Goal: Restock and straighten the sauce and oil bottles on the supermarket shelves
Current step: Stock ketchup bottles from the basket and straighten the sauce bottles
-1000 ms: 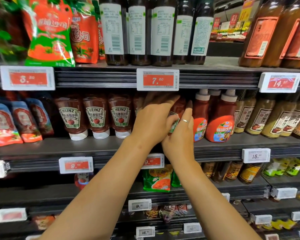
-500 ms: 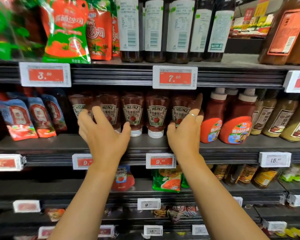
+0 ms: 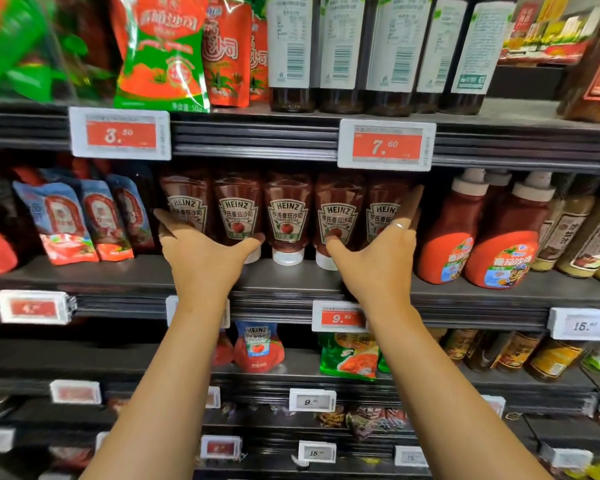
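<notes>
On the middle shelf [image 3: 291, 282], five cap-down Heinz ketchup bottles [image 3: 287, 216] stand aligned.

- A white price tag [image 3: 120, 133] reading 3.50 clips to the upper shelf edge, left.
- Another price tag [image 3: 386, 144] reading 7.60 hangs on the same edge, further right.
- Red-and-green tomato paste pouches [image 3: 161, 53] stand on the top shelf, above the 3.50 tag.
- Blue-and-red sauce sachets [image 3: 80, 220] lean together at the middle shelf's left.
- A green snack packet [image 3: 349, 356] sits on the lower shelf, beneath a 9-something price tag [image 3: 340, 317].
</notes>
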`<state>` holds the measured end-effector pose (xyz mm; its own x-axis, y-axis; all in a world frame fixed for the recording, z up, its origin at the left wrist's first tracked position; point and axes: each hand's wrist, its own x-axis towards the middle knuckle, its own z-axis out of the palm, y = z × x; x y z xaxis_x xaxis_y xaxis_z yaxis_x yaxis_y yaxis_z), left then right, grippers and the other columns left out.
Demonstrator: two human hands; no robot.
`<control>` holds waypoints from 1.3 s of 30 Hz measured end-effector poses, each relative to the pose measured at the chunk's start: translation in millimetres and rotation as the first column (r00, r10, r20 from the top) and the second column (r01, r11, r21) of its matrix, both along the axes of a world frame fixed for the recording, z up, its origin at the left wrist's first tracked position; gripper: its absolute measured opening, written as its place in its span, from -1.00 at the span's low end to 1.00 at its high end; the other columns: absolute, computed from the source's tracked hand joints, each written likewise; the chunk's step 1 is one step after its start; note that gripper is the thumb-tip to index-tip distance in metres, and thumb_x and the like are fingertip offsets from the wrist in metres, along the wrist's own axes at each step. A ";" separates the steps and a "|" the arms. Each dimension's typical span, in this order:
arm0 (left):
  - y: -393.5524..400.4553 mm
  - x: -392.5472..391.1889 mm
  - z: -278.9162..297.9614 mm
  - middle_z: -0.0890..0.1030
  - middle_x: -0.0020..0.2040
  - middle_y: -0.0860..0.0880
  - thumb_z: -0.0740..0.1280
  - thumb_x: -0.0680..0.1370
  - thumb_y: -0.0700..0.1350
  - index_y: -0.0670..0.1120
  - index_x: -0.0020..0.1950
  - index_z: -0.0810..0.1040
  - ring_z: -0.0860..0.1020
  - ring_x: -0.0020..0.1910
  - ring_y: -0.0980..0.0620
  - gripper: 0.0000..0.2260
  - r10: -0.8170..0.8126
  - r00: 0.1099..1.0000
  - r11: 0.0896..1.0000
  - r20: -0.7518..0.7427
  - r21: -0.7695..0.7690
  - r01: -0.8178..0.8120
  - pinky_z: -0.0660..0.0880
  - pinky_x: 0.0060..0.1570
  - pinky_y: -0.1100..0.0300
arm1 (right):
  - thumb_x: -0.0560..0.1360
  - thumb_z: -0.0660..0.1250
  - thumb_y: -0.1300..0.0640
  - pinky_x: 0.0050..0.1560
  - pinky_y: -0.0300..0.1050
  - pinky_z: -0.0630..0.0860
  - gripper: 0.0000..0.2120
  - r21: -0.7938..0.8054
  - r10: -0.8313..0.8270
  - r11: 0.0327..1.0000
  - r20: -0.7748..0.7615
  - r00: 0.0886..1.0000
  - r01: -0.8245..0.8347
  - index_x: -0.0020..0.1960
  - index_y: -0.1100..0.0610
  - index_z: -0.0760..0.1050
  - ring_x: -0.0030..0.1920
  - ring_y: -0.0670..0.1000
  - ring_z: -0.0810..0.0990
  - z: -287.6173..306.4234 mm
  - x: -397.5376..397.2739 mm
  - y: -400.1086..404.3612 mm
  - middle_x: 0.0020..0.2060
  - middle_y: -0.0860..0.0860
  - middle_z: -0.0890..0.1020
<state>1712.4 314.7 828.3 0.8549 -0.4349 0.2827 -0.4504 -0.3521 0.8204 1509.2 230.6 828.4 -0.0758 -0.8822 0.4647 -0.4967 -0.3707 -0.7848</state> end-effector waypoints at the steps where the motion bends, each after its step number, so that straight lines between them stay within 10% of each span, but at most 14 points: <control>1: 0.1 -0.5 -1.1 0.37 0.36 -0.30 0.61 0.23 0.31 -0.38 0.47 0.25 0.33 0.36 -0.22 0.11 0.008 1.000 1.000 0.010 -0.002 -0.008 0.39 0.33 -0.01 | 0.21 0.56 -0.21 0.37 0.03 0.42 0.23 0.019 0.000 1.000 -0.007 1.000 0.000 0.63 0.11 -0.07 0.36 0.17 0.36 -1.0 2.1 -0.3 0.46 0.21 0.31; 14: 15.4 7.7 -0.4 0.24 0.47 -0.25 0.58 0.35 0.23 -0.31 0.50 0.22 0.31 0.43 -0.23 -0.01 -0.099 0.995 0.995 -0.016 -0.013 0.098 0.39 0.33 -0.01 | 0.30 0.57 -0.22 0.34 0.09 0.47 0.03 0.002 -0.059 0.998 -0.043 0.997 0.059 0.51 0.28 0.18 0.33 0.19 0.44 -6.3 2.4 8.2 0.28 0.17 0.43; 19: 62.1 16.0 -18.6 0.49 0.28 -0.03 0.45 0.53 -0.01 -0.12 0.37 0.41 0.48 0.28 0.00 -0.52 -0.194 0.954 0.922 0.229 -0.288 0.257 0.37 0.20 0.34 | 0.49 0.46 0.04 0.41 -0.18 0.31 -0.29 -0.173 -0.030 0.985 -0.103 0.994 0.012 0.53 0.23 0.27 0.40 0.10 0.42 -20.9 -17.4 48.5 0.38 0.13 0.45; 24: 126.5 25.3 -102.2 0.51 -0.10 0.20 0.34 0.54 -0.27 -0.06 0.02 0.55 0.53 -0.23 -0.02 -0.87 -0.224 0.874 0.818 0.431 -0.404 0.409 0.49 -0.19 0.05 | 0.48 0.35 0.30 0.17 0.04 0.52 -0.77 -0.343 0.099 0.926 -0.185 0.978 -0.158 0.14 0.25 0.54 0.07 0.17 0.60 -90.6 -39.4 115.6 0.03 0.06 0.58; 32: 214.2 19.4 -264.4 0.55 -0.30 -0.07 0.30 0.54 -0.24 -0.19 -0.16 0.57 0.44 -0.35 0.11 -0.90 -0.277 0.958 0.961 0.080 0.004 0.278 0.38 -0.24 0.30 | 0.46 0.34 0.26 -0.05 -0.06 0.55 -0.91 0.393 0.458 0.854 -0.257 0.851 -0.340 -0.07 0.11 0.49 -0.15 0.06 0.60 -255.6 -76.4 189.5 -0.13 0.03 0.61; 39: 270.0 -2.6 -412.3 0.63 -0.22 -0.04 0.36 0.53 -0.16 -0.12 -0.03 0.59 0.61 -0.22 -0.05 -0.94 -0.110 0.917 0.846 -0.383 0.449 0.289 0.48 -0.19 0.32 | 0.48 0.41 0.17 0.06 0.23 0.62 -0.93 0.955 0.714 0.272 -0.118 0.690 -0.117 -0.08 0.03 0.55 -0.07 0.16 0.67 -428.0 -99.3 214.1 -0.07 0.10 0.68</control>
